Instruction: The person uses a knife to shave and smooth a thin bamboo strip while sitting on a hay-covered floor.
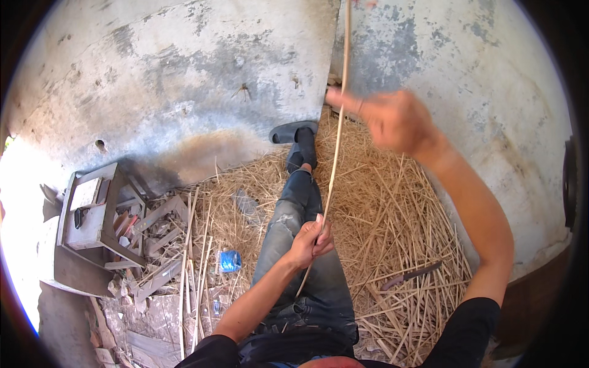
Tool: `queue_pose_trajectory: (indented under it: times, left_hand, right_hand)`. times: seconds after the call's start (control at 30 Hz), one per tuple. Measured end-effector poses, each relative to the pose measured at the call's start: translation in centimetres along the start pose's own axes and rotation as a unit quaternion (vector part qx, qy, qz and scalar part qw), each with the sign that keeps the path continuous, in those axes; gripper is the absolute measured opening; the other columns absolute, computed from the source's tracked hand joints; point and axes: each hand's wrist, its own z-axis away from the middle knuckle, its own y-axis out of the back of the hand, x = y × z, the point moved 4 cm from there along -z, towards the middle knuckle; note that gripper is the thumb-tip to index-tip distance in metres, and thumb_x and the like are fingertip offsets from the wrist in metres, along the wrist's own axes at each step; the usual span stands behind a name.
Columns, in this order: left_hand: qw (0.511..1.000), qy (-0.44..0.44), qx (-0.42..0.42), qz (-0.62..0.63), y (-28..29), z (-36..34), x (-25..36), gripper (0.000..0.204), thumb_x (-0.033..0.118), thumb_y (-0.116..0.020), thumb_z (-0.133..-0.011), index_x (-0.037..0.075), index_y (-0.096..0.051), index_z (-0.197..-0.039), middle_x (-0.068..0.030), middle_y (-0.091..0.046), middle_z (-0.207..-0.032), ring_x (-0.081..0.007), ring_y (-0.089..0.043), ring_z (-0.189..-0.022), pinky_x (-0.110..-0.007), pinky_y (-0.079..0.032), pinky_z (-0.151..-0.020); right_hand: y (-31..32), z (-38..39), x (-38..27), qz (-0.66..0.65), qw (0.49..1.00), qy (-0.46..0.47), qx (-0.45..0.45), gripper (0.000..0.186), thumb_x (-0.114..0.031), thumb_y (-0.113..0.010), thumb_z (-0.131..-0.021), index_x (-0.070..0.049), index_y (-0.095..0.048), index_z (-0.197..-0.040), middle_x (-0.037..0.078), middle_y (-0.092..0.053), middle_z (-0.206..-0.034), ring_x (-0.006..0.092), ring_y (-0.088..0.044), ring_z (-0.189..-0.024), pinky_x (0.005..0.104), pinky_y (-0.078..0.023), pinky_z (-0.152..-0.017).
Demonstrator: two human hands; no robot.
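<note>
A: In the head view, where does the pale strip point(337, 150) sit?

B: Above the trousers point(285, 227). Its lower end is over their lap, and it runs up past their cuffs and out at the top.

A: And the hands?

B: Apart. The left hand point(311, 242), over the thighs of the trousers, is pinched round the strip. The right hand point(399, 122), beyond the cuffs and to the right, is blurred; a finger overlaps the strip, but I can't tell whether it grips it.

A: What might go wrong?

B: A rough edge sliding through bare fingers could leave splinters. Bent too sharply, the strip could crack; held too loosely, it might twist away. The knife point(411, 276), on the strewn strips point(392, 214) right of the trousers, could nick a careless reach.

A: Which way does the strip point?

B: Its long axis runs roughly along the trouser legs, slightly bowed, the upper part leaning right of the lower end. Its top end is out of sight.
</note>
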Motion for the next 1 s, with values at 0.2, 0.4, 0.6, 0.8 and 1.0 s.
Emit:
queue_pose_trajectory:
  times: [0.2,0.4,0.6,0.8,1.0]
  left_hand:
    - [0.998,-0.020,0.015,-0.055,-1.3,0.5,-0.8,0.058,0.050,-0.033,-0.112,0.012,-0.040,-0.069,0.0034,-0.032,-0.055,-0.0069,-0.027,-0.044,-0.025,-0.025,-0.046]
    - [0.995,-0.030,0.079,-0.058,-0.1,1.1,0.5,0.059,0.059,-0.035,-0.108,0.014,-0.041,-0.070,0.0038,-0.029,-0.054,-0.0073,-0.026,-0.045,-0.025,-0.024,-0.048]
    - [0.987,-0.047,0.098,-0.114,0.3,1.0,1.0,0.058,0.058,-0.037,-0.108,0.014,-0.041,-0.070,0.0035,-0.031,-0.054,-0.0084,-0.027,-0.044,-0.026,-0.023,-0.047]
    - [0.993,-0.059,0.073,-0.072,0.2,1.5,0.7,0.055,0.052,-0.037,-0.110,0.013,-0.042,-0.071,0.0029,-0.034,-0.054,-0.0082,-0.028,-0.044,-0.025,-0.024,-0.046]
    - [0.990,-0.065,0.096,-0.084,1.3,0.4,1.8,0.054,0.047,-0.035,-0.112,0.012,-0.042,-0.071,0.0019,-0.035,-0.053,-0.0083,-0.029,-0.044,-0.025,-0.023,-0.045]
  right_hand:
    - [3.6,-1.7,4.8,0.051,0.970,-0.016,0.238,0.065,0.004,-0.054,-0.085,-0.029,-0.064,-0.141,-0.001,-0.051,-0.053,0.0100,-0.047,-0.042,0.0284,-0.042,-0.035]
    - [-2.6,1.6,-3.8,-0.045,0.999,0.013,0.022,0.072,0.001,-0.058,-0.077,-0.033,-0.065,-0.140,-0.002,-0.046,-0.054,0.0110,-0.043,-0.042,0.0304,-0.038,-0.036]
    - [0.2,-0.8,1.4,-0.010,0.993,-0.078,0.094,0.061,-0.005,-0.059,-0.087,-0.032,-0.063,-0.141,-0.005,-0.052,-0.054,0.0082,-0.045,-0.042,0.0252,-0.037,-0.036]
    - [-1.7,-0.3,-3.2,-0.019,0.995,0.037,0.089,0.060,-0.001,-0.054,-0.086,-0.026,-0.066,-0.139,0.000,-0.050,-0.054,0.0118,-0.047,-0.042,0.0303,-0.042,-0.035]
    - [-2.6,0.8,-0.8,-0.072,0.990,-0.076,0.091,0.068,-0.008,-0.065,-0.085,-0.032,-0.057,-0.147,0.008,-0.061,-0.065,0.0184,-0.057,-0.048,0.0342,-0.047,-0.042]
